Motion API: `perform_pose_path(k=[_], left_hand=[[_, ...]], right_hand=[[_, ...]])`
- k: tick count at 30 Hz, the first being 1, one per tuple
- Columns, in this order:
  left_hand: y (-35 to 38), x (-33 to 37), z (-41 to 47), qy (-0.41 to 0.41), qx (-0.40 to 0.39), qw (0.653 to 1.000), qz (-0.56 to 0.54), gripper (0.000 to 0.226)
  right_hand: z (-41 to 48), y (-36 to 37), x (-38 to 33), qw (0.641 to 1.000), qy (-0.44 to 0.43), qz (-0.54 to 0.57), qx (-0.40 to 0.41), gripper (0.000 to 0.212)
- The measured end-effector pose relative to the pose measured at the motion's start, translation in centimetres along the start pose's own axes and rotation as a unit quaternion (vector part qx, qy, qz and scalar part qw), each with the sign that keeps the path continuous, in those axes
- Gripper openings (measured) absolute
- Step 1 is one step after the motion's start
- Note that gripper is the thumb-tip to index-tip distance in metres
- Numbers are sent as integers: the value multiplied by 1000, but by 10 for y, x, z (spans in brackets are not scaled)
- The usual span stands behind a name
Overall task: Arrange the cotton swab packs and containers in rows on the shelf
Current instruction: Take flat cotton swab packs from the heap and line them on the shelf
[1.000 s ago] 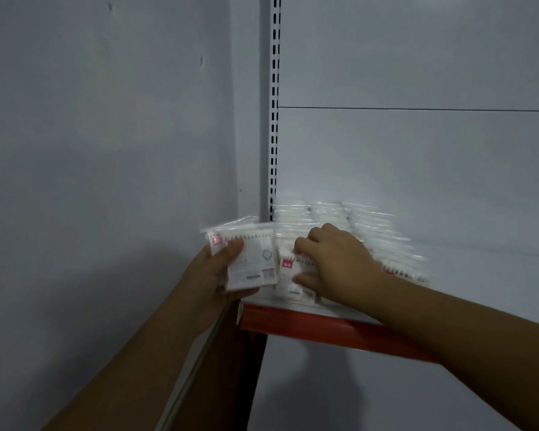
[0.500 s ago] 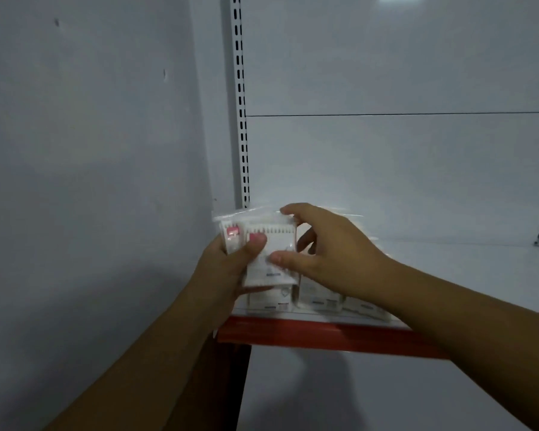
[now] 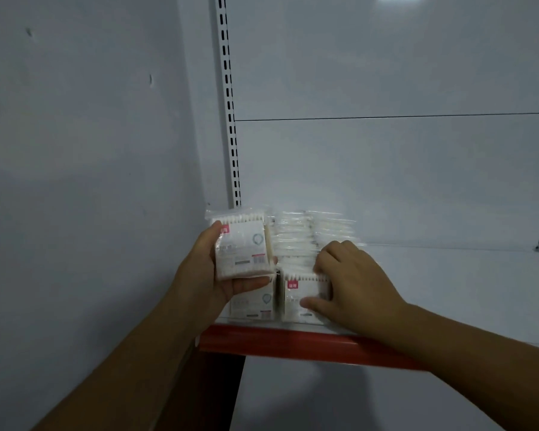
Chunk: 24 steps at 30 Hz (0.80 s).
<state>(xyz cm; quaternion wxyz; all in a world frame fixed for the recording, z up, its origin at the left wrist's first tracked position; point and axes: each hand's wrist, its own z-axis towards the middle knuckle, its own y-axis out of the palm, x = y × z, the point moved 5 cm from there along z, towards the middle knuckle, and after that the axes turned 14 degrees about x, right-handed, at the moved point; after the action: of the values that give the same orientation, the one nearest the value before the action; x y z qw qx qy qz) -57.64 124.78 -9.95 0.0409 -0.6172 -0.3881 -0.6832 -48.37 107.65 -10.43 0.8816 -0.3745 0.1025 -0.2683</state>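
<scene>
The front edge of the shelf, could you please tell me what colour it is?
The shelf's front edge is red; the head view shows it best.

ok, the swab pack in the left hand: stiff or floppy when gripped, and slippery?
Probably fairly stiff: the pack sits flat and upright in the left hand, swabs packed side by side. Likely light: one hand carries it by its edges. The glossy clear wrap, loose at the top, may slip.

Your white shelf (image 3: 448,275) (red along its front edge) carries cotton swab packs (image 3: 293,241) at its left end, standing in side-by-side rows running back from that edge.
</scene>
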Motion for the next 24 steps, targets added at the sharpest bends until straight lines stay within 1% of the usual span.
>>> perform_pose_path(k=[5, 7, 9, 10, 11, 12, 13, 14, 15, 16, 17, 18, 19, 20, 21, 22, 23, 24], left_hand=[[6, -6, -3, -18, -26, 999, -5, 38], [10, -12, -5, -33, -46, 998, -13, 40], [15, -15, -6, -39, -64, 997, -22, 47], [17, -16, -5, -33, -66, 997, -24, 49], [19, -15, -4, -18, -63, 998, -25, 49], [24, -13, -3, 3, -63, 998, -25, 47], [30, -11, -2, 30, -66, 997, -18, 43], [40, -10, -3, 60, -76, 995, 7, 37], [51, -11, -6, 88, -91, 990, 55, 29], [62, -14, -9, 113, -102, 981, 122, 24], [70, -17, -11, 139, -104, 965, 194, 21], [75, -20, -12, 179, -102, 942, 265, 18], [78, -19, -13, 238, -103, 907, 331, 18], [79, -18, -15, 305, -109, 861, 391, 21], [79, -18, -15, 365, -118, 805, 452, 30], [77, -20, -15, 405, -130, 738, 524, 49], [75, -26, -10, 423, -145, 662, 601, 73], [72, -34, -3, 428, -159, 574, 680, 92]], right_hand=[[5, 8, -8, 999, -34, -18, 27, 53], [3, 12, -12, 999, -47, -26, -4, 56], [3, 7, -5, 998, -51, -22, -24, 56], [6, -2, 1, 999, -39, 8, -9, 52], [10, -18, 10, 998, -8, 58, 27, 47], [16, -36, 20, 989, 36, 119, 79, 45], [22, -52, 29, 975, 77, 175, 115, 49], [28, -63, 33, 964, 104, 217, 116, 57], [33, -69, 33, 960, 119, 239, 86, 63], [36, -71, 31, 963, 120, 237, 49, 63], [37, -71, 29, 968, 113, 224, 21, 54], [35, -72, 31, 972, 108, 210, 4, 42], [32, -72, 35, 974, 113, 197, -7, 35], [25, -72, 41, 975, 122, 184, -21, 32], [18, -69, 48, 975, 133, 172, -39, 32], [9, -65, 53, 974, 145, 164, -57, 33], [1, -61, 57, 973, 155, 157, -73, 35], [-7, -56, 58, 973, 156, 143, -91, 38]])
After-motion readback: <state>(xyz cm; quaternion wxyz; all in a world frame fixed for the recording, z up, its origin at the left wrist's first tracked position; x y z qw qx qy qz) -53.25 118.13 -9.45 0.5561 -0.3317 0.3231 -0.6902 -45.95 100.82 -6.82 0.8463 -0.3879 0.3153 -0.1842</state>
